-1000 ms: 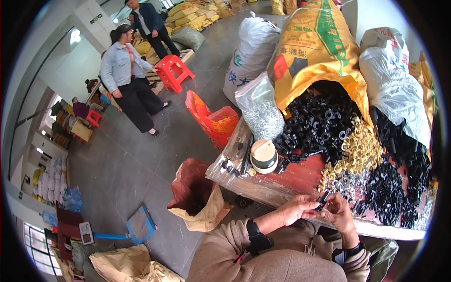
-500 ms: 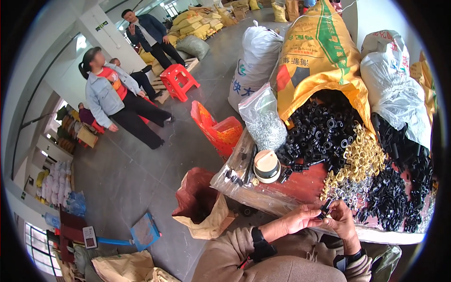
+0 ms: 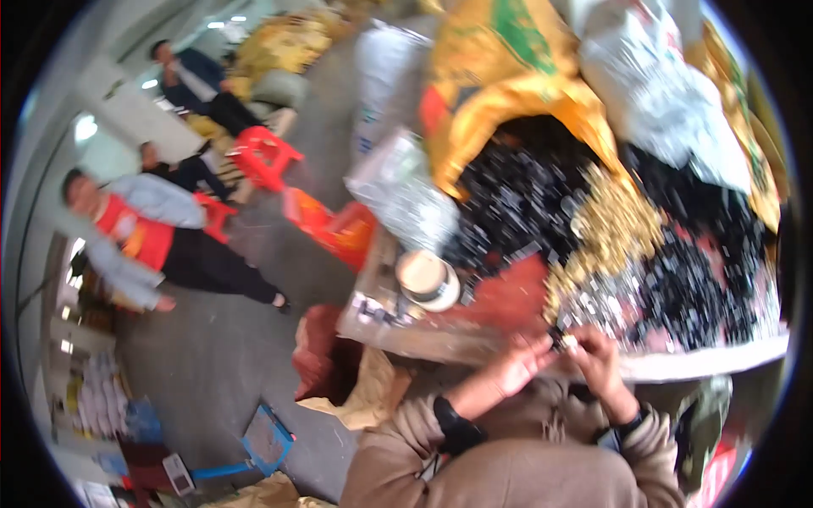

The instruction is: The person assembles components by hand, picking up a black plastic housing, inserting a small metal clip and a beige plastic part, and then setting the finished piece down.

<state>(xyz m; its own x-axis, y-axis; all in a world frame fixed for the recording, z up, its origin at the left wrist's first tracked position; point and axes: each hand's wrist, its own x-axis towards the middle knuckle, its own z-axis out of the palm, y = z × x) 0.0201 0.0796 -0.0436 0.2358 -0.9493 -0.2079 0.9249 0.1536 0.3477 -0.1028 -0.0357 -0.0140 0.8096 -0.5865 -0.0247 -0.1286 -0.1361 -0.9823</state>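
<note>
At the table's near edge, my left hand and my right hand meet with fingertips pinched. Between them is a small black plastic part, gripped by the left fingers. A small gold-coloured metal piece shows at my right fingertips against it. Motion blur hides the finer shape of both. Just beyond my hands lie a heap of gold-coloured metal hooks, a patch of silvery metal pieces and a pile of small black parts. More black parts spill from an orange woven sack.
A round tub with a pale lid and a clear bag of silvery pieces stand on the table's left. An open paper sack is on the floor. Three people are at the left, one in a red shirt nearest.
My view has swung, shifting the table and sacks left and up in the picture and blurring it. My hands stay together around the small black part. The person in red appears larger and closer.
</note>
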